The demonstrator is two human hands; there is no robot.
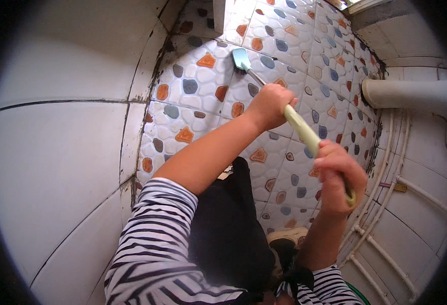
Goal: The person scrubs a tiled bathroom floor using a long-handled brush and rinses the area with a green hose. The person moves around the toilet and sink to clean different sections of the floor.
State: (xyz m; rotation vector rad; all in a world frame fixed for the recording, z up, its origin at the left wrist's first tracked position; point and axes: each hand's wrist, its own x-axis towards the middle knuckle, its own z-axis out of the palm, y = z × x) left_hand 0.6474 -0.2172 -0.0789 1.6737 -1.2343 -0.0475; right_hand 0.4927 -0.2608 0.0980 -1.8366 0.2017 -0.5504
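A long-handled brush with a light blue head (241, 58) and a pale green grip rests against the pebble-patterned tile floor (193, 103). My left hand (272, 106) is closed around the shaft near the middle, where the metal part meets the green grip. Further up, my right hand (341, 177) wraps the upper end of the handle and looks slightly blurred. Dark bristles show faintly under the head, whose underside is mostly hidden.
White wall tiles with dark, dirty joints (55, 152) rise at the left. On the right are a thick white pipe (408, 94), thin white pipes (389, 152) and a small brush (400, 187) by the wall. A panel edge (219, 17) stands at the top.
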